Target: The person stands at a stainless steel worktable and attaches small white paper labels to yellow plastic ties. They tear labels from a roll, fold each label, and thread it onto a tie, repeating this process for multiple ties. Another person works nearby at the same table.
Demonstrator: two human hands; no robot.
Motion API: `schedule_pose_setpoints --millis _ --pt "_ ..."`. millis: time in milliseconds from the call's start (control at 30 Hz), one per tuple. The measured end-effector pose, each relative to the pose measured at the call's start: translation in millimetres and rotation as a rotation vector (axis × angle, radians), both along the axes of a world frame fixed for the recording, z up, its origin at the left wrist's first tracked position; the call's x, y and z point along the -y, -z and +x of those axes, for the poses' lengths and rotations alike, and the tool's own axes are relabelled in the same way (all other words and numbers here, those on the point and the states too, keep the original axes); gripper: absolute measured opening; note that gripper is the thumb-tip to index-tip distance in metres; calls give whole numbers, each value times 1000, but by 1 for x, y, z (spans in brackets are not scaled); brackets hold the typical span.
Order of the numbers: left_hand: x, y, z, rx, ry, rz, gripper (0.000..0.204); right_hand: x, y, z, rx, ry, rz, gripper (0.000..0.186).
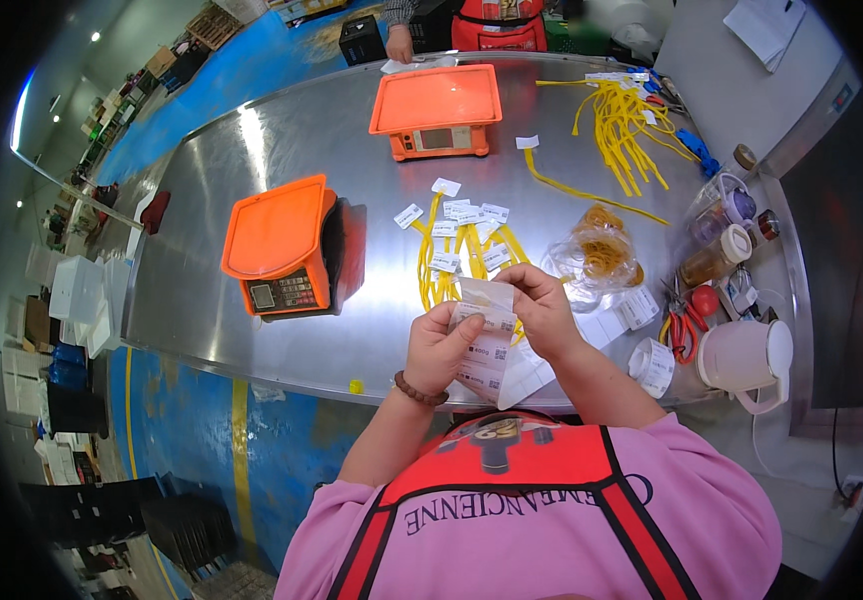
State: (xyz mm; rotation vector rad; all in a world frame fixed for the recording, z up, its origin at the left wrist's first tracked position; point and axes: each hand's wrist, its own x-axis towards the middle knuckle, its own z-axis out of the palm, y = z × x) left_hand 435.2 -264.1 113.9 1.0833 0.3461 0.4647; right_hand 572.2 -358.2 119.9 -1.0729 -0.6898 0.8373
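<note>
A strip of white printed labels hangs between my hands near the table's front edge. My left hand is closed on the strip's left side, thumb lying on top. My right hand pinches the strip near its upper right end; the fingertips are partly hidden. Just beyond my hands lie several yellow straps, many with white tags at their ends. More label strip trails on the table by my right forearm, close to a label roll.
Two orange scales stand left and far on the metal table. A bag of rubber bands, red pliers, jars and a pitcher crowd the right. Yellow straps lie far right. Another person's hand rests across the table.
</note>
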Motion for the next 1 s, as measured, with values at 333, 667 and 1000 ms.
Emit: schedule_pose_setpoints --millis 333,667,1000 --pt "-1 -6 -1 -9 -87 301 17 6 -12 2 -5 177 -30 14" --pt "-2 -19 11 -25 -298 376 12 8 -20 -11 304 156 -160 18" --pt "1 -6 11 -32 -283 217 11 12 -26 -9 223 83 -116 19"
